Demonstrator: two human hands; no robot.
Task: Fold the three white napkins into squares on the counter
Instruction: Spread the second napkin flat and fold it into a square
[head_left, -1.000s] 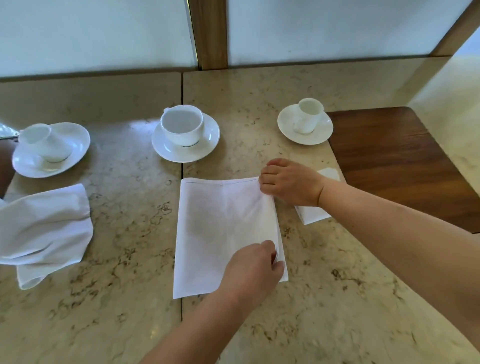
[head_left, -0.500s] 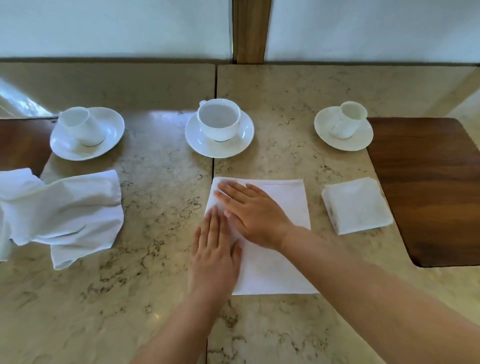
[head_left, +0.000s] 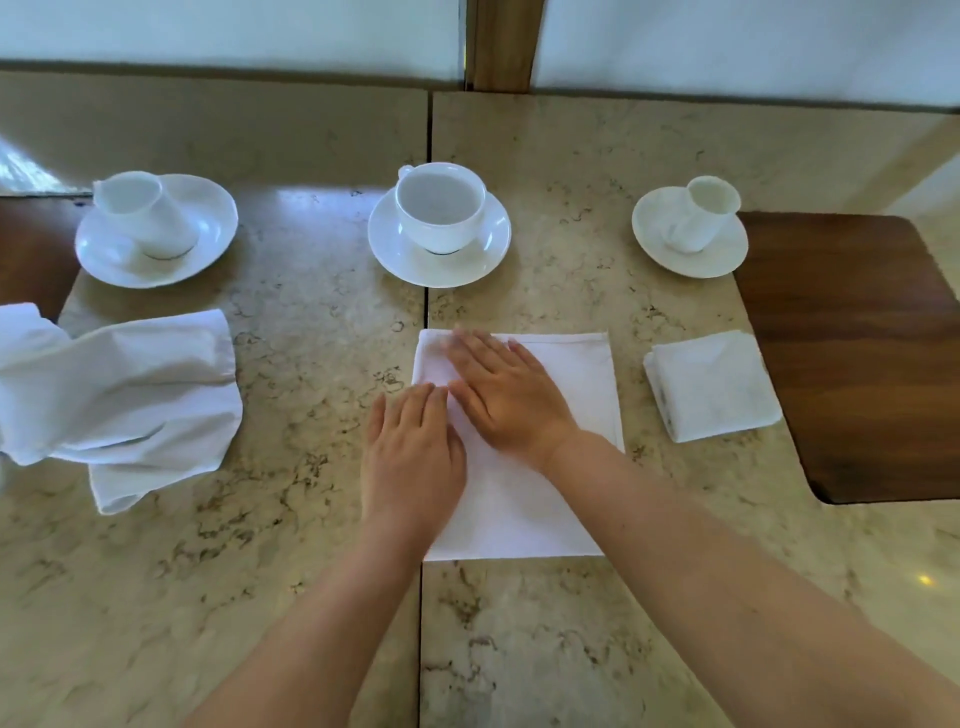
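Both hands are lying flat on the middle napkin, a tall white rectangle spread on the marble counter just in front of the centre cup. The left hand is pressing on the napkin's left edge with fingers straight and together, nothing gripped. The right hand is resting farther up, toward the cup, its fingers stretched out and slanting to the napkin's far left corner, also flat and holding nothing. To the right of the middle napkin, a folded napkin is sitting as a small square, close beside a dark wooden board. Well to the left of the middle napkin, a third napkin is lying crumpled and loose. Beyond the napkins, the centre cup is standing upright on its saucer, while the left cup and the right cup are each leaning tilted on saucers of their own.
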